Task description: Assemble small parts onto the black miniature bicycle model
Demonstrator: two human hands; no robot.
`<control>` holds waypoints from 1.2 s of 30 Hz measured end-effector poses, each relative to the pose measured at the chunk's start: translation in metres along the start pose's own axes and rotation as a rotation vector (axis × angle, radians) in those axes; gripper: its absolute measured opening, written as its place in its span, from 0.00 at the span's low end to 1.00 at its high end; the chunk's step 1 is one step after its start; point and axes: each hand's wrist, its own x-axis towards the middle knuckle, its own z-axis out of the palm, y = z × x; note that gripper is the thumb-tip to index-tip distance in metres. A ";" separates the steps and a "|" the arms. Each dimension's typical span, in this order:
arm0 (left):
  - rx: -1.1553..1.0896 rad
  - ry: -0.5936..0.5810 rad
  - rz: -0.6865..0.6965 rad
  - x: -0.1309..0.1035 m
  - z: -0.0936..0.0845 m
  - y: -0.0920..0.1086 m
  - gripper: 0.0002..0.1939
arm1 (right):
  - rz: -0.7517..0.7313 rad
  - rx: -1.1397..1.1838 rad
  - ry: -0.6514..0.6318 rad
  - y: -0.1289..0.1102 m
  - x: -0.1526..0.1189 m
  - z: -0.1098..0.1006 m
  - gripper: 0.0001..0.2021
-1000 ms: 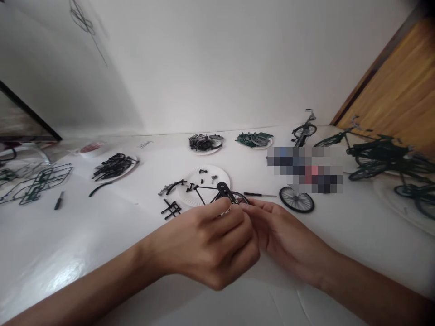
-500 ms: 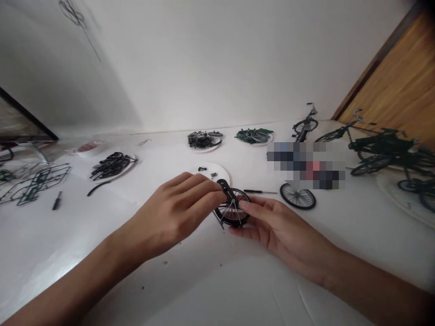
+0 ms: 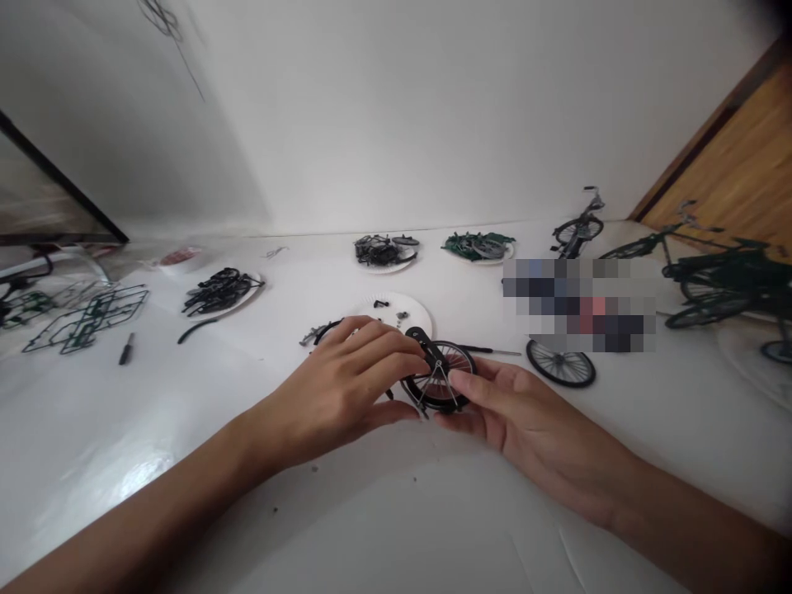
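Between my hands is a small black spoked wheel (image 3: 454, 388) joined to a dark model bicycle frame, with a black chain cover (image 3: 422, 341) over its hub. My right hand (image 3: 513, 404) pinches the wheel's right side, thumb near the hub and fingers at the lower rim. From the left, my left hand (image 3: 352, 375) curls over the model, its fingers at the chain cover; it hides most of the frame. Part of another black wheel and a grey piece (image 3: 314, 334) stick out behind the left hand. A paper plate (image 3: 417, 309) with small black parts lies just beyond.
A thin screwdriver (image 3: 492, 351) and a loose wheel (image 3: 563, 364) lie to the right. Assembled model bicycles (image 3: 730, 276) stand at the far right. Plates of black parts (image 3: 219, 293) and green parts (image 3: 476, 246) line the back. Green sprues (image 3: 92, 318) and another screwdriver (image 3: 127, 349) are left.
The view has shifted, so the table's objects appear farther right. More of the model, a wheel edge and a grey piece, now shows at the left hand's far side, and its thumb shows below.
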 end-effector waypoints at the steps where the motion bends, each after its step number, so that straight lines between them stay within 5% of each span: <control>1: -0.014 0.012 -0.007 0.000 0.001 -0.001 0.14 | 0.003 -0.008 -0.002 0.000 0.000 0.000 0.07; 13: -0.099 0.030 -0.030 0.000 -0.014 -0.003 0.18 | 0.038 -0.021 0.015 0.000 -0.001 0.000 0.09; 18: 0.014 0.213 -0.237 -0.013 -0.031 -0.039 0.09 | 0.044 -0.037 0.054 0.000 -0.002 -0.001 0.10; 22: 0.119 0.113 -0.397 -0.027 -0.026 -0.073 0.08 | 0.066 -0.027 0.108 0.000 -0.002 -0.001 0.09; 26: 0.116 0.039 -0.411 -0.034 -0.017 -0.088 0.08 | 0.175 -0.053 0.134 -0.005 -0.003 0.002 0.12; 36: -0.013 -0.042 -0.333 -0.024 -0.015 -0.060 0.08 | 0.275 -0.119 -0.048 -0.002 -0.010 -0.001 0.15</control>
